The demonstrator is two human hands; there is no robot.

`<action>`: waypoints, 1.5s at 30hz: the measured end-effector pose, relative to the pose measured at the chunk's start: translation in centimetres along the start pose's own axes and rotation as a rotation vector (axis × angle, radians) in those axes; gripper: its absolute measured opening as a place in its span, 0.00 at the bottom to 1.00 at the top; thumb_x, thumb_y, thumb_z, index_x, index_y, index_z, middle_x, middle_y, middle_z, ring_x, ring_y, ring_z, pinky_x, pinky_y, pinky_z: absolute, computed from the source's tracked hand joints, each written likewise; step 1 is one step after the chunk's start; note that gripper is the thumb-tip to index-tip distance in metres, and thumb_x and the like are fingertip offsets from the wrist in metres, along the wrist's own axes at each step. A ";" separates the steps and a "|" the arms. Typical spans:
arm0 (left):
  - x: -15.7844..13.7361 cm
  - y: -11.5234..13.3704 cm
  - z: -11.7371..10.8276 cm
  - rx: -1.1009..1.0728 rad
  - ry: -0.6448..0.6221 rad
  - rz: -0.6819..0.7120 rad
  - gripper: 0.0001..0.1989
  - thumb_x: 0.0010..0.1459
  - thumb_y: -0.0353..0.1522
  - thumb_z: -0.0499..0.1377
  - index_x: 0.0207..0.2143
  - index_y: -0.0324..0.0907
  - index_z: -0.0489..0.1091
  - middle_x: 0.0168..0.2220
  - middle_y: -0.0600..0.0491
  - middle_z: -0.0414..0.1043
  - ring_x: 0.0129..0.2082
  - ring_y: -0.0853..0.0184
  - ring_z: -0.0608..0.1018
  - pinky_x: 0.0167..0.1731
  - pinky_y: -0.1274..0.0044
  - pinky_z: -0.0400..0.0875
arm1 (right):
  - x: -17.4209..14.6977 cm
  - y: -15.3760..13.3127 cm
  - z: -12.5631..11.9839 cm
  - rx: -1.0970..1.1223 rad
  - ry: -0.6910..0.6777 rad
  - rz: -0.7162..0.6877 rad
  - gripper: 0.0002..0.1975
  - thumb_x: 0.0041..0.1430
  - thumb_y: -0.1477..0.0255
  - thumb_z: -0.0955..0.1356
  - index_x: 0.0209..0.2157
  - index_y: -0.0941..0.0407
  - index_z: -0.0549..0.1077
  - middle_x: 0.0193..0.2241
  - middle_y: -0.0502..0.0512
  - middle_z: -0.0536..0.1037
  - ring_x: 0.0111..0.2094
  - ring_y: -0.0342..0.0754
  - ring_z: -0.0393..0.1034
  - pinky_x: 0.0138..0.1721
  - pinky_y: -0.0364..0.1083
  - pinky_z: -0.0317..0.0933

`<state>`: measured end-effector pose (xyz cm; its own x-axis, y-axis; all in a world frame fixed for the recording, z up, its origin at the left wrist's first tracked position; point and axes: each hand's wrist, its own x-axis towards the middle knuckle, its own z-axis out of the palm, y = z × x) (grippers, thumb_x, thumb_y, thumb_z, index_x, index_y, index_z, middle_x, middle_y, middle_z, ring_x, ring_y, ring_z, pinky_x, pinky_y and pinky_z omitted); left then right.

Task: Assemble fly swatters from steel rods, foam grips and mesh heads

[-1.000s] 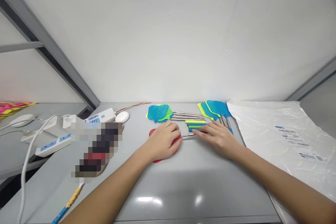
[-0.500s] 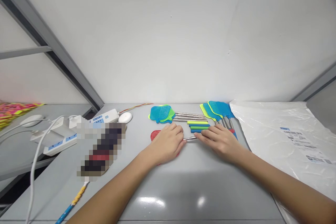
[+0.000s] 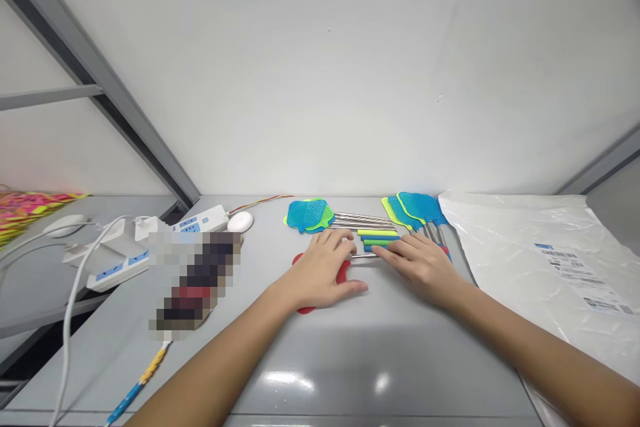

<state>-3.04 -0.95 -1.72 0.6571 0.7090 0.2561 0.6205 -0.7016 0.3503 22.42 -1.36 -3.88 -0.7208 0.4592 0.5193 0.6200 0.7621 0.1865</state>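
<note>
A red fly swatter (image 3: 343, 272) lies on the table, its perforated head mostly under my left hand (image 3: 325, 270). The thumb of that hand is spread well away from the fingers, which rest over the head. My right hand (image 3: 423, 267) is closed around the handle end of the swatter's thin metal rod (image 3: 363, 256); a bit of red shows past its knuckles. Just behind the hands lie several foam grip tubes (image 3: 377, 233) in yellow, blue and green. Farther back are swatters with bare rods (image 3: 310, 215) on the left and a gripped bunch (image 3: 417, 205) on the right.
A white plastic mailer bag (image 3: 525, 233) covers the table's right side. To the left are a pixelated dark object (image 3: 205, 280), a white round device (image 3: 241, 221), power strips (image 3: 203, 220) and loose white cables (image 3: 70, 320). A wall rises behind the grey table (image 3: 380, 373).
My left hand has let go of the rod near the swatter's head and spread its thumb and fingers. My right hand stays about where it was. The view has shifted slightly.
</note>
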 end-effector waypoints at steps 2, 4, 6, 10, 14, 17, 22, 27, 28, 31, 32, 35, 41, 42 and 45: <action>-0.2 -0.5 -0.3 -0.012 -0.011 -0.030 0.34 0.47 0.53 0.62 0.53 0.48 0.62 0.59 0.46 0.56 0.57 0.50 0.60 0.53 0.59 0.58 | -0.1 0.2 0.0 -0.006 -0.002 0.013 0.16 0.66 0.79 0.60 0.52 0.58 0.70 0.33 0.56 0.75 0.34 0.48 0.63 0.36 0.48 0.53; -0.5 -1.1 -0.8 -0.006 -0.037 -0.062 0.39 0.44 0.54 0.62 0.56 0.50 0.60 0.60 0.46 0.55 0.58 0.49 0.60 0.54 0.59 0.58 | -0.3 0.4 0.1 -0.020 -0.011 0.021 0.16 0.66 0.79 0.59 0.52 0.57 0.69 0.33 0.56 0.75 0.34 0.48 0.63 0.36 0.47 0.53; -0.8 -1.6 -1.3 0.012 -0.062 -0.101 0.39 0.43 0.55 0.62 0.55 0.50 0.61 0.58 0.47 0.58 0.56 0.50 0.62 0.52 0.61 0.59 | -0.3 0.5 0.1 -0.031 -0.030 0.023 0.16 0.66 0.79 0.59 0.52 0.58 0.69 0.32 0.56 0.74 0.34 0.47 0.62 0.35 0.47 0.53; -1.2 -2.2 -1.5 0.077 -0.075 -0.196 0.35 0.41 0.57 0.61 0.47 0.46 0.65 0.49 0.47 0.64 0.46 0.52 0.67 0.45 0.63 0.64 | -0.2 0.6 0.2 -0.042 -0.056 0.010 0.16 0.66 0.79 0.58 0.51 0.58 0.70 0.31 0.56 0.74 0.33 0.47 0.62 0.36 0.47 0.52; -1.1 -2.4 -0.3 0.125 -0.063 -0.258 0.28 0.45 0.56 0.60 0.34 0.43 0.65 0.41 0.47 0.65 0.39 0.55 0.68 0.40 0.65 0.64 | 0.0 0.4 0.3 -0.050 -0.076 -0.008 0.16 0.66 0.79 0.58 0.50 0.58 0.71 0.30 0.55 0.73 0.31 0.47 0.61 0.35 0.47 0.51; -0.9 -2.3 0.6 0.123 -0.048 -0.261 0.26 0.49 0.55 0.58 0.36 0.42 0.65 0.41 0.47 0.65 0.40 0.56 0.68 0.39 0.65 0.64 | 0.1 0.4 0.1 -0.053 -0.089 -0.017 0.16 0.65 0.80 0.58 0.50 0.59 0.71 0.30 0.55 0.73 0.31 0.47 0.61 0.35 0.47 0.51; -0.7 -1.9 1.8 0.081 0.034 -0.311 0.29 0.48 0.56 0.58 0.38 0.42 0.64 0.40 0.47 0.65 0.41 0.55 0.67 0.39 0.65 0.62 | 0.1 0.6 0.1 -0.065 -0.118 -0.012 0.16 0.65 0.80 0.58 0.49 0.59 0.71 0.30 0.56 0.72 0.31 0.47 0.61 0.35 0.47 0.50; -0.1 -1.4 2.4 0.011 0.039 -0.341 0.25 0.50 0.56 0.56 0.32 0.43 0.61 0.34 0.50 0.66 0.36 0.58 0.69 0.35 0.69 0.61 | -0.1 0.8 0.3 -0.081 -0.170 -0.014 0.15 0.65 0.80 0.59 0.47 0.58 0.72 0.28 0.55 0.72 0.29 0.47 0.60 0.34 0.47 0.49; 0.0 -1.3 2.3 -0.013 0.032 -0.357 0.25 0.51 0.56 0.56 0.32 0.43 0.60 0.32 0.51 0.67 0.34 0.59 0.70 0.33 0.70 0.61 | -0.2 0.8 0.3 -0.074 -0.174 -0.013 0.15 0.65 0.80 0.59 0.48 0.57 0.72 0.28 0.54 0.72 0.28 0.46 0.59 0.34 0.47 0.49; 0.1 -1.3 1.8 -0.103 0.034 -0.435 0.19 0.61 0.50 0.47 0.34 0.44 0.59 0.27 0.54 0.67 0.28 0.62 0.71 0.27 0.74 0.58 | -0.2 0.7 0.3 -0.032 -0.160 0.019 0.16 0.65 0.80 0.59 0.49 0.56 0.72 0.28 0.54 0.72 0.29 0.46 0.61 0.33 0.46 0.50; 0.1 -1.4 1.6 -0.129 0.041 -0.450 0.17 0.64 0.48 0.44 0.35 0.45 0.58 0.26 0.55 0.67 0.27 0.62 0.71 0.26 0.74 0.57 | -0.2 0.6 0.3 -0.011 -0.147 0.036 0.16 0.65 0.80 0.59 0.49 0.56 0.72 0.28 0.54 0.72 0.30 0.46 0.61 0.33 0.46 0.51; 0.0 -1.9 0.9 -0.153 0.042 -0.429 0.17 0.67 0.42 0.39 0.31 0.45 0.59 0.25 0.55 0.68 0.26 0.64 0.71 0.26 0.74 0.56 | -0.2 0.2 0.0 0.047 -0.089 0.074 0.15 0.65 0.78 0.60 0.50 0.57 0.71 0.29 0.54 0.73 0.31 0.47 0.64 0.33 0.45 0.53; 0.0 -2.6 0.1 -0.071 -0.023 -0.345 0.23 0.66 0.41 0.39 0.21 0.43 0.59 0.23 0.54 0.68 0.25 0.65 0.69 0.26 0.74 0.55 | -0.1 -0.6 0.0 0.063 -0.030 0.018 0.16 0.65 0.79 0.60 0.51 0.57 0.70 0.28 0.53 0.73 0.29 0.46 0.64 0.31 0.45 0.55; 0.0 -2.6 0.0 -0.059 -0.033 -0.336 0.23 0.66 0.40 0.39 0.21 0.43 0.59 0.22 0.54 0.67 0.24 0.66 0.68 0.26 0.74 0.55 | -0.1 -0.6 0.2 0.062 -0.035 0.005 0.16 0.64 0.79 0.60 0.52 0.57 0.70 0.27 0.53 0.73 0.29 0.46 0.64 0.31 0.45 0.55; -0.1 -2.5 -0.1 -0.021 -0.064 -0.300 0.24 0.66 0.40 0.39 0.20 0.43 0.60 0.20 0.55 0.65 0.22 0.66 0.66 0.25 0.74 0.54 | -0.2 -0.7 0.5 0.059 -0.052 -0.011 0.17 0.64 0.79 0.60 0.52 0.57 0.69 0.27 0.53 0.72 0.29 0.45 0.64 0.31 0.45 0.55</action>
<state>-4.66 0.73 -2.55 0.4720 0.8778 0.0813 0.7821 -0.4595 0.4208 21.99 -1.74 -4.57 -0.7437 0.4723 0.4732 0.5934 0.7924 0.1417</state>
